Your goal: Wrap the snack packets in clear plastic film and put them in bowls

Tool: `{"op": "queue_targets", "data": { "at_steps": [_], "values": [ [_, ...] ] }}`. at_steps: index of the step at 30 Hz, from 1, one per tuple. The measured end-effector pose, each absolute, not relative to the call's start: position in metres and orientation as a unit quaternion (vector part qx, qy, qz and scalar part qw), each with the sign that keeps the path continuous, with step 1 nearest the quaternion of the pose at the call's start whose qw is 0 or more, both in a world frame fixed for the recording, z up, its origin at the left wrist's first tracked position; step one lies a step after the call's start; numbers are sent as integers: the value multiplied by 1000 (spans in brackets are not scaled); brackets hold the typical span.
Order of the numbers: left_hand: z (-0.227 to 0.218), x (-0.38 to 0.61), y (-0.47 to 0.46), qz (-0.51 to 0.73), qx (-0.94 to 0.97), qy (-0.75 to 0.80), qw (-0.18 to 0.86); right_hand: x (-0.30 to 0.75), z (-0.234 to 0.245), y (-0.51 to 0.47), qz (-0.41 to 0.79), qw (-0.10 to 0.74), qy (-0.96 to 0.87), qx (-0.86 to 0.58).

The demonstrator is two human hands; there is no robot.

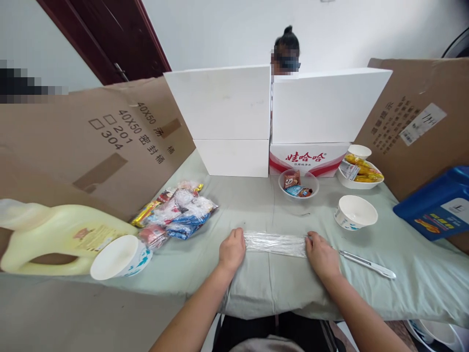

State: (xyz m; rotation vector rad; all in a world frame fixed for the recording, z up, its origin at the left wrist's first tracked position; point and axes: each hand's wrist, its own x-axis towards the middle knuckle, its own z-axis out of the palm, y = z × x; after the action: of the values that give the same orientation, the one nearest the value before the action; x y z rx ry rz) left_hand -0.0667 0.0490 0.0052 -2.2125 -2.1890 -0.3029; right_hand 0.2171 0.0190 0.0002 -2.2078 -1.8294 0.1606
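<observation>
Between my hands a flat, folded strip of clear plastic film (274,244) is stretched out over the cloth-covered table. My left hand (233,249) is closed on its left end, and my right hand (322,254) grips the right end. Just right of my right hand lies a white utility knife (368,264). Beyond the film stands a clear plastic bowl (311,193) with a few small wrapped snacks in it. A white paper bowl (355,213) with a blue pattern is upright to the right of that.
Wrapped snacks (183,210) are piled at the left, near a tilted paper bowl (117,256) and a yellow jug (69,234). White boxes (230,107) wall off the back. At the right are a dish (361,185) of yellow packets and a blue bottle (436,205). A person (287,49) is behind.
</observation>
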Motion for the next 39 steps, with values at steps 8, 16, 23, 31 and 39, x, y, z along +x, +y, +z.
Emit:
{"op": "queue_targets", "data": {
  "at_steps": [8, 16, 23, 31, 39],
  "values": [
    [31, -51, 33, -210, -740, -635, 69, 206, 18, 11, -92, 214, -724, -650],
    [4, -15, 18, -105, -865, -488, -51, 183, -5, 20, 38, 103, -845, -523],
    [5, -33, 19, -110, -843, -526, -33, 236, -18, -11, -15, 105, -797, -594],
    [19, -14, 15, -156, -838, -521, -47, 261, -19, -102, -70, 158, -837, -520],
    [15, 9, -3, -180, -895, -392, -113, 259, 24, -119, 11, 251, -849, -466]
  ]
}}
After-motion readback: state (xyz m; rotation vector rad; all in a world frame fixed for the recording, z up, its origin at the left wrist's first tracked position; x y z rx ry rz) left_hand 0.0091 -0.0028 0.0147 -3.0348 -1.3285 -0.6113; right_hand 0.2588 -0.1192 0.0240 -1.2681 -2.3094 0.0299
